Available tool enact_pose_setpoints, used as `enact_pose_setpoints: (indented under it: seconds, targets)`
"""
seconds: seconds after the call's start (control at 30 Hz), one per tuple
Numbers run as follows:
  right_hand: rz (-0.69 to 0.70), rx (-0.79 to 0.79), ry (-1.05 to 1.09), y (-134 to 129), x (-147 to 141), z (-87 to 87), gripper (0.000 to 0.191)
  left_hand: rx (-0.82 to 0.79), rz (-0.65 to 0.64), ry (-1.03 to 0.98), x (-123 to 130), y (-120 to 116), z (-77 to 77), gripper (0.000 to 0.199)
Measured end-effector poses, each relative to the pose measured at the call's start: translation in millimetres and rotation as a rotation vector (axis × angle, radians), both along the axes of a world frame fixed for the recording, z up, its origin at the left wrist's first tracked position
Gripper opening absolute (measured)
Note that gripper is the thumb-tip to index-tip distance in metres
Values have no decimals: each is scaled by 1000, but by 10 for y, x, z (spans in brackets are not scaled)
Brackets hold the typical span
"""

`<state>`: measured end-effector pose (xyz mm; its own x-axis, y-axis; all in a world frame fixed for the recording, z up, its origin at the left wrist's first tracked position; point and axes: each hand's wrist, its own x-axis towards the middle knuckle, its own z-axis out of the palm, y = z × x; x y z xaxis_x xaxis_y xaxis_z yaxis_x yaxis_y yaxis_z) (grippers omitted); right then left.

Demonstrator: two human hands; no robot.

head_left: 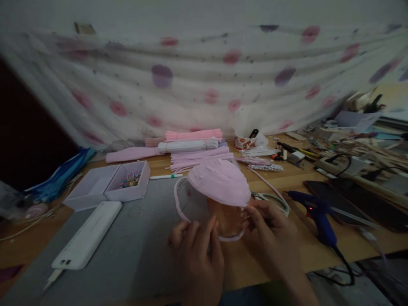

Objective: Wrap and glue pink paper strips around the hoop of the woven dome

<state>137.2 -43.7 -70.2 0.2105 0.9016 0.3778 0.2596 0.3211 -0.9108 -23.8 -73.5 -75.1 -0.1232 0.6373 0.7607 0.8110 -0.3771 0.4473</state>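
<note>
A pale pink rounded piece [219,180], made of closely laid pipe cleaners, is held above the table's front part. From it hangs a thin pink pipe cleaner loop [177,199], through which the grey mat and brown table show. My right hand [270,229] pinches the piece's lower right edge between thumb and fingers. Closed fingers of my left hand [200,250] are at the lower part of the loop, and the exact grip is hidden behind them. Scissors [270,199] lie just beyond my right hand, partly covered by it.
A blue glue gun [318,214] with a lit red light lies at right, near dark phones [372,204]. At left are a white power bank [87,236] and a divided box [127,180] with beads. Pipe cleaner bundles [191,145] and a paper tub [245,141] stand behind.
</note>
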Motion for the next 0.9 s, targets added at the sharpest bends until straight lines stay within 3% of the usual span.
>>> enact_pose_setpoints:
  seconds: [0.27,0.53,0.9]
  targets:
    - [2,-101,154,-66,115,-106,25,-8,-24,-12,87,-60,5,17]
    - [-133,-38,-16,-68,88,-102,23,-2,-27,-87,64,-47,-25,17]
    - [-62,-42,-55,-62,58,-165,20,-4,-26,-104,-26,-29,-111,13]
